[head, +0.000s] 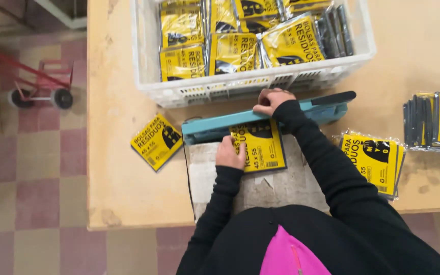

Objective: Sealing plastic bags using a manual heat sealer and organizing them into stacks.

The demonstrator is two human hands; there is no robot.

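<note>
White slotted plastic crate [240, 89] sits at the tabletop's far edge, packed with yellow-and-black flat packets [230, 51] standing on edge, plus a few dark grey ones [334, 30] at its right end. One loose yellow packet [156, 141] lies flat and rotated on the tabletop [118, 178], left of the work spot, apart from everything else. Small stack of yellow packets [375, 160] lies to the right, near the front edge. Further right, another stack [436, 122], partly cut off by the frame. Tabletop is worn light wood, chipped at the front corner. Floor [26, 168] has faded pink and beige checker tiles. Red hand truck [36, 84] with black wheels stands on the floor at left.
</note>
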